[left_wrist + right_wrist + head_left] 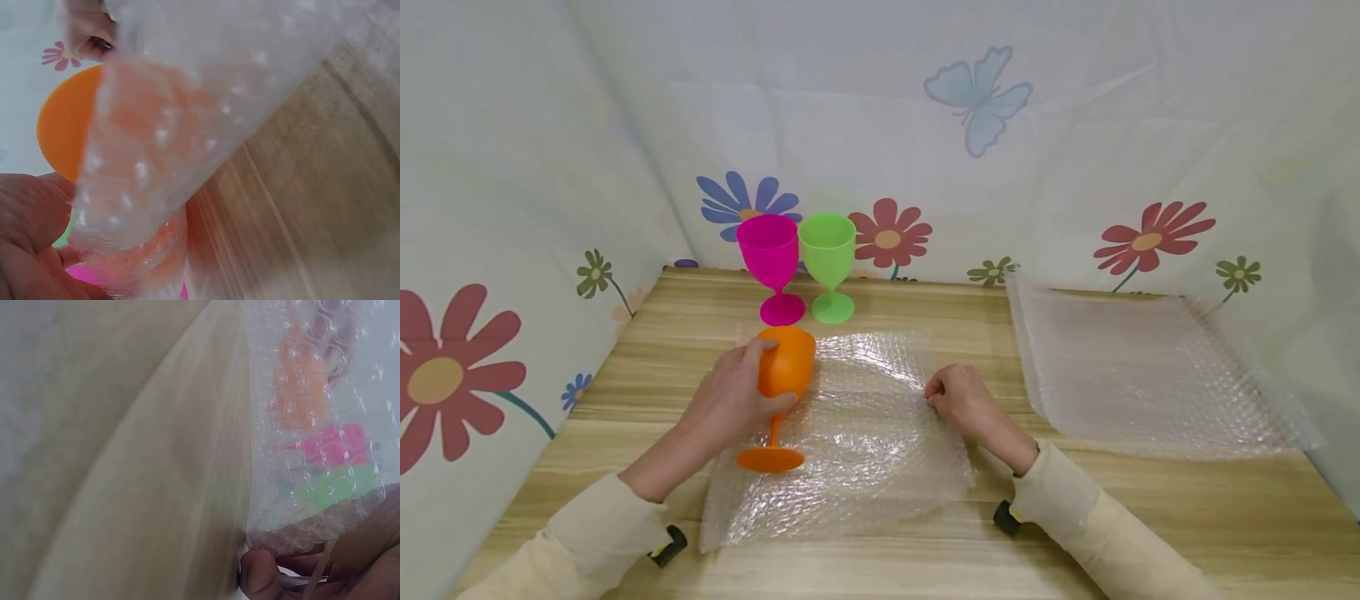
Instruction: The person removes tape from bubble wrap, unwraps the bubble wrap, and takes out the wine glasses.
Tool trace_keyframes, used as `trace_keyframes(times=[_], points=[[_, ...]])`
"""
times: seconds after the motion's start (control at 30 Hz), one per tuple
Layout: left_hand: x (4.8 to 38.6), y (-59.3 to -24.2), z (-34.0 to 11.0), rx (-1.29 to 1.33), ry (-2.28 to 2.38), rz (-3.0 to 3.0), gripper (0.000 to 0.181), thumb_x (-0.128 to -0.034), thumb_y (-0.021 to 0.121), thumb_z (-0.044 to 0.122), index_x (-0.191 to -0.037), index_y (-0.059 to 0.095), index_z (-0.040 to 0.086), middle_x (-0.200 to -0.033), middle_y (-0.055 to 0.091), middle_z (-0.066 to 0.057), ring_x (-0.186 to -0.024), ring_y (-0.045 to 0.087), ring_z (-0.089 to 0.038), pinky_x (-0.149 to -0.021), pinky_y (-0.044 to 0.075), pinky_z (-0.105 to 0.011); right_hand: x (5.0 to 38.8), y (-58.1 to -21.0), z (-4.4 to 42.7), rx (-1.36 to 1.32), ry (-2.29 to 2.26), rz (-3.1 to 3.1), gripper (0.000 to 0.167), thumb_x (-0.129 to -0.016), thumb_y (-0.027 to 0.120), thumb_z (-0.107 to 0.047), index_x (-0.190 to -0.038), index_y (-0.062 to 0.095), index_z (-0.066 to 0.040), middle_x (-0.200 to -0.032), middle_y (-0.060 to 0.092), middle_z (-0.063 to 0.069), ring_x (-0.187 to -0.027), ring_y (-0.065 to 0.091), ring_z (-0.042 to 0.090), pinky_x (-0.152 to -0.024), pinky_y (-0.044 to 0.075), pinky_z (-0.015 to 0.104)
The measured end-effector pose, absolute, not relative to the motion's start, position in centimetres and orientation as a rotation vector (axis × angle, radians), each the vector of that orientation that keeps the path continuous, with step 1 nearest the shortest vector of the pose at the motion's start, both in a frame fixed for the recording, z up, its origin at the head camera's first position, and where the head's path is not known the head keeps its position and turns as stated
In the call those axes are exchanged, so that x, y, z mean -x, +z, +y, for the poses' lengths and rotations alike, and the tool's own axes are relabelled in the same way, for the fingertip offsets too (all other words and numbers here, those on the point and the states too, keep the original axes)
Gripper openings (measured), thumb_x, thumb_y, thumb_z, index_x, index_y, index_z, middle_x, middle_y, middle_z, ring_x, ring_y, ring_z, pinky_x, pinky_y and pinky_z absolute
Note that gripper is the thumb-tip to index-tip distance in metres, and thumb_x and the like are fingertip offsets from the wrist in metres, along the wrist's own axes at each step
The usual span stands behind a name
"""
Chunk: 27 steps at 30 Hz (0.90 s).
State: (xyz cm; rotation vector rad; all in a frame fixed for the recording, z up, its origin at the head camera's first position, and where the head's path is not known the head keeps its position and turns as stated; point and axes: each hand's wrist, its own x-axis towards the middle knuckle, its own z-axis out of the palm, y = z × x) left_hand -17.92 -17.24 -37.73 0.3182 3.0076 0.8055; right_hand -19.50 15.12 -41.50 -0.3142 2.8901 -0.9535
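Note:
An orange plastic goblet [787, 367] lies over the left part of a sheet of bubble wrap [857, 417], its round foot toward me. My left hand [730, 400] grips the cup from the left, thumb near the stem. At the sheet's right edge, my right hand [962, 400] pinches the film between thumb and fingers. The left wrist view has bubble wrap [156, 137] in front of part of the goblet [65, 125]. In the right wrist view, the fingers [259, 569] hold a raised edge of bubble wrap [300, 487], with blurred coloured goblets showing through.
Behind the orange goblet stand a pink goblet [769, 258] and a green goblet [828, 258], upright and side by side. Another bubble wrap sheet [1135, 375] lies at the right of the wooden table [865, 571]. A flower-printed cloth [865, 108] hangs around the back and sides.

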Motion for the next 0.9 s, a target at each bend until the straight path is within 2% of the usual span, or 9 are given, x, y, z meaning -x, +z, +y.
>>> trace_keyframes(times=[0.13, 0.23, 0.33, 0.43, 0.63, 0.77, 0.9], points=[[17.9, -37.5, -17.2, -0.346, 0.689, 3.111, 0.074, -0.0855, 0.081, 0.031, -0.143, 0.048, -0.002, -0.142, 0.046, -0.029, -0.131, 0.036, -0.048, -0.101, 0.031, -0.068, 19.6, -41.5, 15.2, 0.287, -0.952, 2.872, 0.008, -0.090, 0.073, 0.006, -0.087, 0.077, 0.000, -0.085, 0.072, 0.007, -0.071, 0.059, 0.014, -0.065, 0.053, 0.028], [17.7, -37.3, -17.1, -0.369, 0.650, 3.155, 0.072, -0.0842, 0.081, 0.028, -0.139, 0.051, -0.007, -0.147, 0.040, -0.031, -0.134, 0.032, -0.049, -0.104, 0.032, -0.066, 19.6, -41.4, 15.2, 0.285, -0.944, 2.867, 0.009, -0.090, 0.073, 0.005, -0.086, 0.077, -0.001, -0.084, 0.072, 0.006, -0.070, 0.059, 0.014, -0.065, 0.053, 0.028], [17.6, -37.1, -16.9, -0.374, 0.692, 3.126, 0.071, -0.0859, 0.080, 0.024, -0.139, 0.048, -0.012, -0.144, 0.040, -0.033, -0.128, 0.037, -0.048, -0.105, 0.041, -0.060, 19.7, -41.3, 15.3, 0.301, -0.913, 2.877, 0.010, -0.090, 0.073, 0.004, -0.084, 0.077, -0.003, -0.082, 0.071, 0.004, -0.068, 0.060, 0.014, -0.064, 0.053, 0.028], [17.5, -37.1, -16.8, -0.331, 0.751, 3.070, 0.071, -0.0882, 0.077, 0.021, -0.141, 0.043, -0.012, -0.141, 0.040, -0.033, -0.119, 0.044, -0.046, -0.097, 0.049, -0.058, 19.8, -41.4, 15.4, 0.303, -0.848, 2.894, 0.011, -0.090, 0.075, 0.000, -0.081, 0.077, -0.007, -0.079, 0.070, 0.001, -0.066, 0.059, 0.013, -0.062, 0.051, 0.028], [17.6, -37.2, -17.0, -0.243, 0.771, 2.985, 0.074, -0.0917, 0.072, 0.026, -0.148, 0.036, -0.006, -0.143, 0.036, -0.034, -0.102, 0.056, -0.042, -0.084, 0.055, -0.052, 19.8, -41.0, 15.3, 0.314, -0.704, 2.929, 0.014, -0.091, 0.076, -0.008, -0.077, 0.075, -0.012, -0.072, 0.066, -0.004, -0.061, 0.056, 0.013, -0.056, 0.046, 0.027], [17.8, -37.2, -17.3, -0.186, 0.794, 2.909, 0.078, -0.0919, 0.068, 0.027, -0.151, 0.028, -0.004, -0.145, 0.032, -0.034, -0.093, 0.058, -0.039, -0.073, 0.054, -0.043, 19.7, -40.7, 15.2, 0.323, -0.637, 2.930, 0.019, -0.092, 0.076, -0.011, -0.074, 0.073, -0.015, -0.070, 0.064, -0.005, -0.060, 0.055, 0.013, -0.052, 0.044, 0.027], [18.0, -37.1, -17.5, -0.158, 0.823, 2.863, 0.081, -0.0896, 0.066, 0.024, -0.150, 0.022, -0.008, -0.138, 0.034, -0.033, -0.089, 0.057, -0.037, -0.068, 0.050, -0.037, 19.8, -40.5, 15.1, 0.325, -0.567, 2.941, 0.023, -0.093, 0.074, -0.012, -0.071, 0.071, -0.017, -0.070, 0.063, -0.005, -0.060, 0.055, 0.013, -0.051, 0.043, 0.027]])
